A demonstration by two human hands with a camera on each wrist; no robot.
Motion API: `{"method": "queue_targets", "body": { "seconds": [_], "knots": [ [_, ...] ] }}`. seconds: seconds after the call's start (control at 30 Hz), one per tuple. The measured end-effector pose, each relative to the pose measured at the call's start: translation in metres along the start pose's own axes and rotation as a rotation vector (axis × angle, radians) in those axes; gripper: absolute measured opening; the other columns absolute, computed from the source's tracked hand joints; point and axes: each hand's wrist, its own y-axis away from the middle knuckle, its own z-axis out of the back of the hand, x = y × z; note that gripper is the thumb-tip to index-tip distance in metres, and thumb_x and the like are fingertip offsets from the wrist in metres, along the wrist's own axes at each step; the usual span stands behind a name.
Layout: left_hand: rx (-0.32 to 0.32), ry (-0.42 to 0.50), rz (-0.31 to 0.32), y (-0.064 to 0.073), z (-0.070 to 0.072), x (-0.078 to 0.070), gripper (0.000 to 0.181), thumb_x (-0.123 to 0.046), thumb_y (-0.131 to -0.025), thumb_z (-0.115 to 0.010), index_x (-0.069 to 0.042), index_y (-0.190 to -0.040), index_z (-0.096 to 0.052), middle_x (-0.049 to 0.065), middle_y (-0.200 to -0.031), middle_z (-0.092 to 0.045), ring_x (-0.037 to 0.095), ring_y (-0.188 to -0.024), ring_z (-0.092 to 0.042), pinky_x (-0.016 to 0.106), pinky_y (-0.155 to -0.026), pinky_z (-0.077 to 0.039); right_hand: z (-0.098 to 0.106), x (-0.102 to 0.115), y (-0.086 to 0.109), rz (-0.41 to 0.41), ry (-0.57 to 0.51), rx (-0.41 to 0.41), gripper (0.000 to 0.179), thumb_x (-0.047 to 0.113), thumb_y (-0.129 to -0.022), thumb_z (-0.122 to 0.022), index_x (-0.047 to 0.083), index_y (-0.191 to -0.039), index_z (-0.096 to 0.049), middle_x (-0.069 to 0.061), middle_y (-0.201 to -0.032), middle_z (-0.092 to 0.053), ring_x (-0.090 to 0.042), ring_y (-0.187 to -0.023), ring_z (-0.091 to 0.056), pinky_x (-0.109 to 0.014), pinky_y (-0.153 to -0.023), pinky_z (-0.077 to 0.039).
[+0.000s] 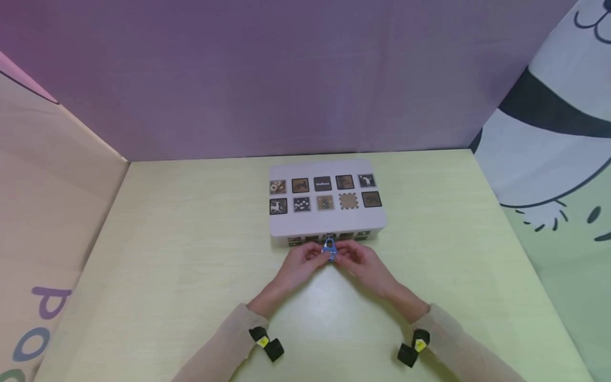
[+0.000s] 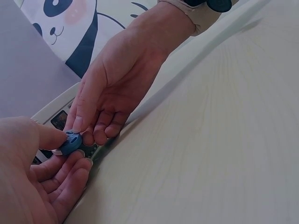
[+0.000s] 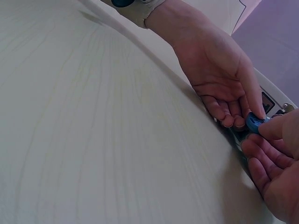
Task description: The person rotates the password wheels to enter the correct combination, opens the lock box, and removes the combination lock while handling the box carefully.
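A white box (image 1: 329, 218) with rows of small square animal and pattern pictures stands closed on the table. At the middle of its front side is a small blue padlock (image 1: 330, 254), its loop pointing up toward the box. My left hand (image 1: 302, 263) pinches the padlock from the left between thumb and fingers. From the right, my right hand (image 1: 366, 265) pinches it the same way. In the left wrist view, both thumbs lie on top of the blue body (image 2: 71, 142). A metal clasp (image 3: 288, 108) shows on the box beside the fingers in the right wrist view.
The pale wood-grained table (image 1: 191, 223) extends on both sides of the box. Behind it rises a purple cloth wall (image 1: 305, 79). Printed side panels stand left and right, the right panel (image 1: 563, 154) bearing a panda. Both forearms wear beige sleeves with black wrist devices.
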Motion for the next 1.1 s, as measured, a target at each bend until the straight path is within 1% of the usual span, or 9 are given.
{"method": "queue_targets", "body": {
  "seconds": [0.23,0.4,0.53,0.63,0.9,1.1],
  "knots": [
    [0.008,0.003,-0.004,0.0001,0.0003,0.0000,0.030,-0.029,-0.099,-0.069,-0.002,-0.112,-0.070,0.005,-0.096,-0.072,0.014,-0.085,-0.065,0.030,-0.080,-0.057,-0.0007,0.0012,0.0005,-0.008,0.018,-0.008,0.031,0.010,-0.101,-0.064,-0.004,-0.129,-0.061,-0.016,-0.111,-0.069,-0.025,-0.103,-0.064,-0.026,-0.091,-0.055],
    [0.025,-0.036,-0.017,0.0007,0.0019,-0.0006,0.029,-0.030,-0.100,-0.068,-0.004,-0.112,-0.070,0.005,-0.098,-0.072,0.014,-0.087,-0.064,0.030,-0.080,-0.056,-0.0009,0.0016,0.0008,-0.010,0.023,-0.010,0.031,0.011,-0.101,-0.065,-0.003,-0.129,-0.061,-0.015,-0.110,-0.069,-0.025,-0.103,-0.064,-0.026,-0.091,-0.054],
    [0.034,-0.049,-0.030,0.0013,0.0028,-0.0005,0.028,-0.029,-0.100,-0.068,-0.004,-0.113,-0.070,0.005,-0.100,-0.072,0.015,-0.089,-0.064,0.031,-0.081,-0.056,-0.0004,0.0020,0.0008,-0.007,0.014,-0.002,0.032,0.011,-0.101,-0.064,-0.004,-0.130,-0.061,-0.016,-0.111,-0.069,-0.026,-0.104,-0.064,-0.027,-0.092,-0.055],
    [0.039,-0.045,-0.037,0.0018,0.0028,0.0000,0.028,-0.027,-0.099,-0.070,-0.003,-0.114,-0.069,0.005,-0.102,-0.072,0.015,-0.090,-0.064,0.031,-0.081,-0.056,-0.0003,0.0021,0.0007,-0.009,0.012,0.000,0.032,0.010,-0.101,-0.064,-0.004,-0.130,-0.060,-0.017,-0.112,-0.069,-0.027,-0.104,-0.064,-0.027,-0.092,-0.055],
    [0.039,-0.030,-0.041,0.0021,0.0031,-0.0001,0.027,-0.024,-0.097,-0.071,-0.002,-0.115,-0.069,0.005,-0.102,-0.071,0.014,-0.089,-0.062,0.031,-0.082,-0.055,-0.0008,0.0019,0.0004,-0.020,0.024,-0.007,0.032,0.010,-0.101,-0.065,-0.003,-0.130,-0.061,-0.016,-0.111,-0.069,-0.023,-0.103,-0.063,-0.026,-0.091,-0.054],
    [0.040,-0.026,-0.045,0.0022,0.0032,0.0007,0.028,-0.023,-0.097,-0.071,-0.002,-0.115,-0.069,0.005,-0.102,-0.071,0.014,-0.089,-0.062,0.031,-0.082,-0.055,-0.0006,0.0016,0.0004,-0.018,0.017,-0.002,0.033,0.010,-0.101,-0.065,-0.004,-0.130,-0.061,-0.016,-0.112,-0.069,-0.024,-0.104,-0.063,-0.026,-0.092,-0.054]
  ]
}}
